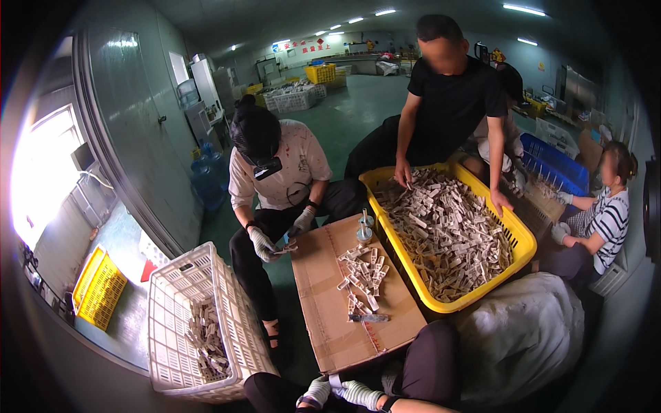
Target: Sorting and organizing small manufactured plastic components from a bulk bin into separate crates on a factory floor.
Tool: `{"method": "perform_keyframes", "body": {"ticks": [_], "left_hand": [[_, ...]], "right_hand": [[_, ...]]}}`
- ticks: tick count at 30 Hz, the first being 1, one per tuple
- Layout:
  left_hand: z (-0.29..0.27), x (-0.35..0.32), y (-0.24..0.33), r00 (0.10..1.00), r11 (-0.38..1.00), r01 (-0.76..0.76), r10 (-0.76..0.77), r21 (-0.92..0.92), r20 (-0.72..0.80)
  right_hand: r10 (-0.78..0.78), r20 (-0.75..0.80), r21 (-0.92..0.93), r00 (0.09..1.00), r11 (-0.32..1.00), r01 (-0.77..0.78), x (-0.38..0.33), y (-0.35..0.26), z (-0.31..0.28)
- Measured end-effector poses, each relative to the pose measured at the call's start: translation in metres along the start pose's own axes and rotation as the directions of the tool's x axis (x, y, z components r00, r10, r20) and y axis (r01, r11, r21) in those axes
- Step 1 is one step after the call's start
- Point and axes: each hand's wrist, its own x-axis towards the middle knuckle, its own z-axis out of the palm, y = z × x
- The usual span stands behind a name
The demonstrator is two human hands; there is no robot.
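My left hand (317, 392) and my right hand (361, 394), both in whitish knit gloves, are close together at the lower edge, below a cardboard box. Their fingers are closed around a small pale flat strip (335, 381), pinched between them; its kind is too small to make out. On the box top (323, 303) lies a loose pile of small pale slotted pieces (365, 272). A dark grey bar (368, 318) rests at the pile's near end. Toward the far edge of the box stand small bluish containers (364, 234).
A yellow crate (475, 303) heaped with similar pieces stands right; a co-worker in black reaches into it. Left is a white crate (165, 323) partly filled. Opposite, a gloved co-worker (282, 165) handles a piece. A white sack (530, 330) lies right; another person sits beyond.
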Motion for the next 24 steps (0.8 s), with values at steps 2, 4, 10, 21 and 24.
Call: {"method": "perform_keyframes", "body": {"ticks": [2,4,10,21,24], "left_hand": [[0.023,-0.005,0.010,0.999,0.979,-0.050,0.047,0.198,0.020],[0.072,-0.034,0.050,0.997,0.744,-0.025,0.069,0.668,-0.040],[0.073,-0.086,0.086,0.938,0.660,-0.260,0.346,0.705,0.022],[0.086,-0.103,0.103,0.820,0.672,-0.564,0.388,0.480,0.420],[0.089,-0.102,0.101,0.804,0.634,-0.581,0.352,0.511,0.478]], "right_hand": [[0.137,0.017,0.236,0.990,0.962,-0.137,0.024,0.071,-0.035],[0.247,0.024,0.441,0.969,0.867,-0.232,0.029,0.104,-0.058],[0.189,0.027,-0.143,0.982,0.973,-0.184,0.004,0.017,-0.032],[0.242,0.054,-0.234,0.969,0.946,-0.224,-0.004,-0.020,-0.032],[0.317,0.033,-0.104,0.948,0.944,-0.312,-0.004,0.001,-0.037]]}}
